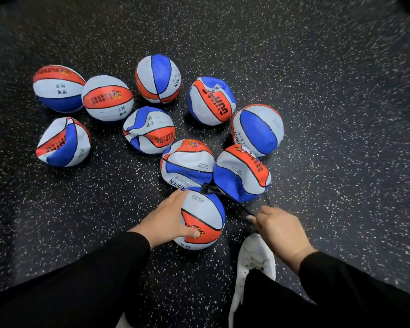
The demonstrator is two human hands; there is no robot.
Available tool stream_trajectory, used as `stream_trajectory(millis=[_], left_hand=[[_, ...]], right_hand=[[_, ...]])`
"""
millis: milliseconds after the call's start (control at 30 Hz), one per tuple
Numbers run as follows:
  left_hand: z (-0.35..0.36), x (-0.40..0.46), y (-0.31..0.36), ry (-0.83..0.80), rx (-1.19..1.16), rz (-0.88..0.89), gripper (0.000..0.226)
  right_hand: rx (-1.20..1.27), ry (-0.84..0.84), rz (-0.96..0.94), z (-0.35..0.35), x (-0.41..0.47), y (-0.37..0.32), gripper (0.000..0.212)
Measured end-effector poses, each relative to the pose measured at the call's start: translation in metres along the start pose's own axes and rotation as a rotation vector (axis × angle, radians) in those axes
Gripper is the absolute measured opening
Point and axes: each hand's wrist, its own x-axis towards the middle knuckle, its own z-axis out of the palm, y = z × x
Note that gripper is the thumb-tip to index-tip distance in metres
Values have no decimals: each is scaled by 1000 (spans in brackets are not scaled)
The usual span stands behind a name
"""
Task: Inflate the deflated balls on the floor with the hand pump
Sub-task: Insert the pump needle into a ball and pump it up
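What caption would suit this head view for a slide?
Left hand steadies a round red, white and blue ball while right hand holds the thin black pump hose; nine similar balls lie beyond.

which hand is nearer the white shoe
Right. The right hand pinches the black pump hose directly above the white shoe, almost over its toe. The left hand rests on the near ball, off to the shoe's left.
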Motion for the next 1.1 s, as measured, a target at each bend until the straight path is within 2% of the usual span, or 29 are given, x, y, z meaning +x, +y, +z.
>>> stream_trajectory(millis=[133, 233, 367, 400, 500, 533, 600, 667, 733, 867, 933, 1000, 1100], left_hand=[[2, -2, 2, 14, 5, 3, 130], [4, -3, 2, 21, -18, -1, 129], [2, -2, 2, 18, -30, 2, 128], [2, -2, 1, 15, -32, 4, 128], [0, -5, -1, 6, -13, 4, 128], [-1, -6, -1, 5, -1, 8, 127], [-1, -6, 1, 16, 11, 8, 127], [1, -3, 5, 19, 11, 4, 128], [2, -1, 4, 26, 4, -9, 129], [2, -2, 1, 25, 3, -7, 130], [2, 0, 1, 30, -10, -8, 130], [1, 3, 2, 26, -6, -12, 131], [-1, 5, 3, 21, -11, -1, 129]], right_hand=[[19, 150, 93, -60, 24, 19, 45], [19, 188, 112, -93, 35, 24, 47], [18, 177, 259, -46, 14, 18, 49], [16, 147, 246, -27, 7, 13, 50], [-12, 21, 54, 9, -13, -6, 51], [-15, 9, 44, 11, -13, -4, 49], [4, 33, 147, 8, -4, 14, 47], [20, 17, 241, -2, 6, 33, 53], [34, -8, 184, -13, 12, 34, 56], [41, 172, 124, -74, 37, 33, 49], [1, 131, 134, -99, 49, 36, 50], [-23, 146, 168, -91, 40, 33, 48], [6, 138, 183, -36, 2, 9, 50]])
